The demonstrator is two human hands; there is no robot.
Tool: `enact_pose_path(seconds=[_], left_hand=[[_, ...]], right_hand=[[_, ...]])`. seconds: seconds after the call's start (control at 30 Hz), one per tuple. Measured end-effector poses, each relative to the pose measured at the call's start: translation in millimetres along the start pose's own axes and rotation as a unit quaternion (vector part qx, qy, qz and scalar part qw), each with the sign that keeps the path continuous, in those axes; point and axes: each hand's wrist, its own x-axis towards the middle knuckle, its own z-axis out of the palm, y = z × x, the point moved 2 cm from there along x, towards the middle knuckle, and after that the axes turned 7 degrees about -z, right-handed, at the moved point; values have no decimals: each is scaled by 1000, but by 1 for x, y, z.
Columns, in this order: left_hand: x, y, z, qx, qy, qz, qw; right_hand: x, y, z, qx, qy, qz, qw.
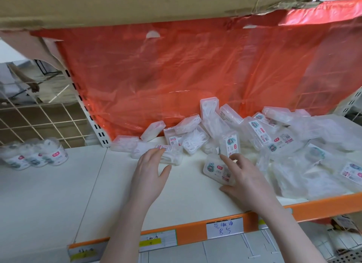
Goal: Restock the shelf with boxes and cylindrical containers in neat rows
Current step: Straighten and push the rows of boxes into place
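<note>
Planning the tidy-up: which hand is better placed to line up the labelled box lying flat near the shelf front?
Right hand: its fingers already grip that box. The left hand touches another box.

Behind my shelf hangs a red plastic sheet (176, 71) — brown cardboard (137, 4) overhead, white wire mesh (39, 121) to the left, orange price rail (195, 231) along the front.

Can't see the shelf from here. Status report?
Left hand open, fingertips on a flat box. Right hand grips a labelled box. Boxes still in a loose heap, no rows.
</note>
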Motion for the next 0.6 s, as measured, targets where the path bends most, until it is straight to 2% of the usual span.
enact_pose_path(seconds=[0.17,0.3,0.6], left_hand=[[15,-8,3,21,-21,9,1000],[26,-10,7,39,-39,22,998],[45,-25,12,77,-90,25,993]], right_hand=[[5,-4,-2,-15,-14,31,999],[10,-3,-3,-70,-23,41,996],[9,-4,0,-111,-27,42,993]])
